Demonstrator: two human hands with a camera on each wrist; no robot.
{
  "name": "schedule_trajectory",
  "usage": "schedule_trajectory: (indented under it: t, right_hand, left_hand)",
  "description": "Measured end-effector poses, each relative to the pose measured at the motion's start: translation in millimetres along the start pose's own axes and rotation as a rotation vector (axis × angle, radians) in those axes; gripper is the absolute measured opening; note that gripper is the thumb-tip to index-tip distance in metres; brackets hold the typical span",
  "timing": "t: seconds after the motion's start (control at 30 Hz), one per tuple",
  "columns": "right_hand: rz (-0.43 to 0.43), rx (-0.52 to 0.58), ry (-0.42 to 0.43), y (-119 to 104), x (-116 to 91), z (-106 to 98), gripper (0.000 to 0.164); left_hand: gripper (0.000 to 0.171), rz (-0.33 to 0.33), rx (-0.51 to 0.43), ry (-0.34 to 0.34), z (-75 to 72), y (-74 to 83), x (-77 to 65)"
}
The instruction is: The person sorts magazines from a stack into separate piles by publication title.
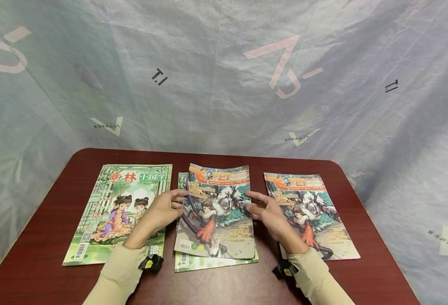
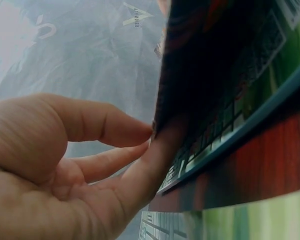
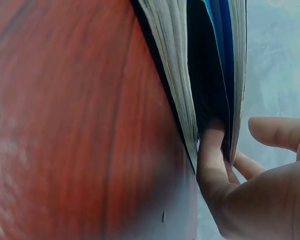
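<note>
In the head view a comic magazine (image 1: 224,216) with an orange title lies tilted over a green magazine (image 1: 216,263), its top raised. My left hand (image 1: 165,208) pinches its left edge; the left wrist view shows the thumb (image 2: 105,122) at the edge and a finger underneath, with a dark gap above the green cover. At the right edge is my right hand (image 1: 270,215). In the right wrist view one of its fingers (image 3: 212,155) reaches in between the two magazines, while the thumb (image 3: 277,132) stands apart from the upper one.
A green magazine (image 1: 121,212) with two cartoon figures lies at the left of the dark red table (image 1: 37,254). Another comic magazine (image 1: 311,212) lies at the right, partly behind my right forearm. A grey printed curtain (image 1: 208,84) hangs behind the table.
</note>
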State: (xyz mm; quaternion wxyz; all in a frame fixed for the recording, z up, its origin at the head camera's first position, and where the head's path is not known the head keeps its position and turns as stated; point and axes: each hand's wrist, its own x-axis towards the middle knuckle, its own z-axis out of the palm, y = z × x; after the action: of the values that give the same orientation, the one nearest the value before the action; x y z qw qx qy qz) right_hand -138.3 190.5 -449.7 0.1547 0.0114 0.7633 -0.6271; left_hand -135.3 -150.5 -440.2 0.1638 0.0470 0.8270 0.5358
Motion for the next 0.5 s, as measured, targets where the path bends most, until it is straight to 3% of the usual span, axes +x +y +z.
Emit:
schedule_trajectory:
  t: [0.5]
  right_hand:
    - [-0.042,-0.052,0.038,-6.7,-2.7,-2.8,0.054]
  left_hand:
    - [0.064,0.041,0.0,0.08,10.0,9.5,-4.3]
